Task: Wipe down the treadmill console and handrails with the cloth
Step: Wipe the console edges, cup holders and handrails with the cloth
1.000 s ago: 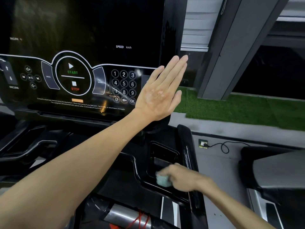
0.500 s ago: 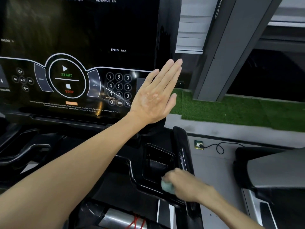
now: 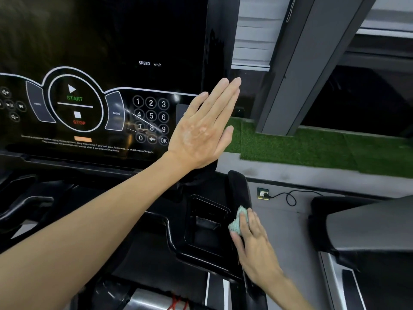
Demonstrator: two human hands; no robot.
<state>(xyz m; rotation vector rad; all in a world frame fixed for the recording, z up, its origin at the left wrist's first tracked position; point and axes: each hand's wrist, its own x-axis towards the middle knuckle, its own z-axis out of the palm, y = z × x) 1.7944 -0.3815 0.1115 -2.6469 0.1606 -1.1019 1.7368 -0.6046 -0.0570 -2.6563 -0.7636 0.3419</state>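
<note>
Right fingers (image 3: 249, 217) clutch fuzzy teal cloth (image 3: 238, 221) on handrail (image 3: 239, 184); left fingers (image 3: 223, 92) straight against glossy console (image 3: 156, 30).

You're working in dim light; glare is streaking the console (image 3: 125, 81) mid-left, and edges are seemingly bending.

Console (image 3: 111, 41) reads SPEED km/h; START, STOP, MODE; its keypad (image 3: 151, 117) shows 0–9 and OK.

A grey pillar (image 3: 312, 63) rises from green artificial turf (image 3: 312, 151). A black cable (image 3: 290, 196) leaves a socket (image 3: 262, 193) in the grey floor (image 3: 288, 231).
</note>
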